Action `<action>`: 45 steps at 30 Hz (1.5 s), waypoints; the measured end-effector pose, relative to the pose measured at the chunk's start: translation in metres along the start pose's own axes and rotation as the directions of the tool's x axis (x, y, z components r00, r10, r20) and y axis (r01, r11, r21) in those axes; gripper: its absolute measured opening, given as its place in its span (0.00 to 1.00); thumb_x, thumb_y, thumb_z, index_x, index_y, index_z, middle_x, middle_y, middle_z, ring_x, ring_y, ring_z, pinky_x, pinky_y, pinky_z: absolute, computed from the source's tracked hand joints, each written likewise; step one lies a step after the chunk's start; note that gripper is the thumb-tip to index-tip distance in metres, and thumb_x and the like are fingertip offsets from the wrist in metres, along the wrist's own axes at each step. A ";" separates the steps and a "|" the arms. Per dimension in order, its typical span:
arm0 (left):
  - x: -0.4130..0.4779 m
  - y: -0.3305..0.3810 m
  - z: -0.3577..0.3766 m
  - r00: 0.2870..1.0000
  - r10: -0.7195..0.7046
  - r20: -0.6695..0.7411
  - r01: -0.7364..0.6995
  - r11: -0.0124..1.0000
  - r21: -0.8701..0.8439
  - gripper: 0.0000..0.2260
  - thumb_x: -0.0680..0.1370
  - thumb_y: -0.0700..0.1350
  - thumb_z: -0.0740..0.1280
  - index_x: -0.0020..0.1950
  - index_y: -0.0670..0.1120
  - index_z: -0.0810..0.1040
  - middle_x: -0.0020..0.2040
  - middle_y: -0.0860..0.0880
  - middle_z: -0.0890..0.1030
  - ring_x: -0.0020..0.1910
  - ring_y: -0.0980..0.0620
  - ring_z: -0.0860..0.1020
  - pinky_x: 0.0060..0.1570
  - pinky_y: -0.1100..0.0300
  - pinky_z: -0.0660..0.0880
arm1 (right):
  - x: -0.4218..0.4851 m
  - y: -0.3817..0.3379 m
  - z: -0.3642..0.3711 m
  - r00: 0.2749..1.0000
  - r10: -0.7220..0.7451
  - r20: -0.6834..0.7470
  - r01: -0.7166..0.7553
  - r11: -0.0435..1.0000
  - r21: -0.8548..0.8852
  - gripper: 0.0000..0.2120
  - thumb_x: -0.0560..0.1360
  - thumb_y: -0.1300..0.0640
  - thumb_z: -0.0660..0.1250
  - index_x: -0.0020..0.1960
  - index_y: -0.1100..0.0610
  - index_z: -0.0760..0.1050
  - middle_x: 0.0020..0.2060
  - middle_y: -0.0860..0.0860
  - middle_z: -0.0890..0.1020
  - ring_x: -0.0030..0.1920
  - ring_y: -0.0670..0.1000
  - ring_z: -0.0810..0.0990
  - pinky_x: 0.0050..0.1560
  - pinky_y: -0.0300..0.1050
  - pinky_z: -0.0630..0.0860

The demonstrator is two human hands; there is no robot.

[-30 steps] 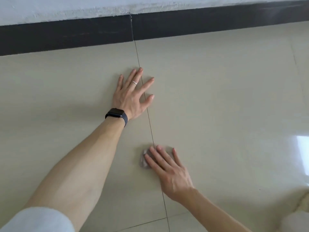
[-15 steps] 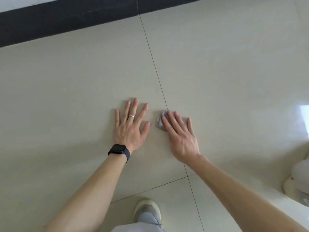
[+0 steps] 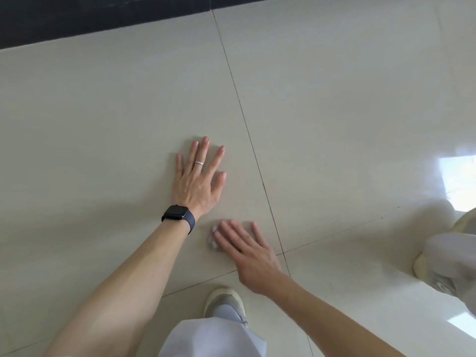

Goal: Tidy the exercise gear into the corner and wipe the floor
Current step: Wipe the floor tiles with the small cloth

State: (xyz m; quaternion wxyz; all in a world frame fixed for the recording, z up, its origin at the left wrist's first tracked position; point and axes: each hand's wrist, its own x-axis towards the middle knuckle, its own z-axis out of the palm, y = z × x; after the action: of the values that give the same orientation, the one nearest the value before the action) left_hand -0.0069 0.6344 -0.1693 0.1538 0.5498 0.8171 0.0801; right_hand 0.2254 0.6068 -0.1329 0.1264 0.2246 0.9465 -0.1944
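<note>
My left hand [image 3: 198, 181] lies flat on the beige tiled floor [image 3: 103, 124], fingers spread, with a ring and a dark watch at the wrist. My right hand [image 3: 244, 246] presses a small crumpled greyish wipe [image 3: 212, 239] onto the floor with straight fingers, just below and right of my left wrist. Only the wipe's left edge shows from under the fingers. No exercise gear is in view.
A black skirting board [image 3: 103, 19] runs along the top edge. Dark tile joints [image 3: 247, 130] cross the floor. My left shoe [image 3: 225, 302] and light trouser leg sit at the bottom middle, my other shoe [image 3: 438, 258] at the right. Window glare [image 3: 458, 181] shines at the right.
My right hand has slid the wipe back toward me and leftward across the tile joint, from beside my left fingers to below my left wrist. The view has tilted down.
</note>
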 end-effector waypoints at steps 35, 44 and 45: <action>0.023 -0.166 -0.055 0.817 -0.570 -0.087 0.572 0.820 -0.010 0.29 0.78 0.66 0.47 0.78 0.67 0.42 0.81 0.54 0.40 0.80 0.49 0.44 0.76 0.41 0.44 | 0.371 0.123 -0.155 0.799 0.532 -0.281 -0.437 0.834 0.337 0.28 0.82 0.59 0.51 0.80 0.50 0.51 0.81 0.49 0.51 0.80 0.50 0.46 0.76 0.61 0.41; 0.024 -0.168 -0.054 0.822 -0.558 -0.110 0.561 0.828 -0.007 0.30 0.77 0.66 0.49 0.79 0.66 0.47 0.81 0.53 0.41 0.80 0.47 0.46 0.76 0.39 0.46 | 0.428 0.052 -0.153 0.840 0.486 -0.241 -0.437 0.870 0.229 0.30 0.83 0.51 0.50 0.81 0.58 0.44 0.81 0.55 0.45 0.80 0.52 0.41 0.76 0.57 0.37; 0.024 -0.168 -0.054 0.824 -0.557 -0.103 0.560 0.828 -0.004 0.30 0.77 0.66 0.49 0.79 0.66 0.46 0.81 0.53 0.41 0.80 0.47 0.46 0.76 0.39 0.47 | 0.418 0.040 -0.144 0.947 0.258 -0.191 -0.238 0.964 0.119 0.30 0.83 0.50 0.49 0.81 0.56 0.43 0.81 0.53 0.44 0.80 0.51 0.40 0.76 0.56 0.36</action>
State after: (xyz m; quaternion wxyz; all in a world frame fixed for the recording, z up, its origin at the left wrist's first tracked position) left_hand -0.1803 0.5949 -0.1725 0.1223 0.2839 0.9498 0.0482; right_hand -0.1396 0.8578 -0.1535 0.0411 0.3665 0.9083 -0.1975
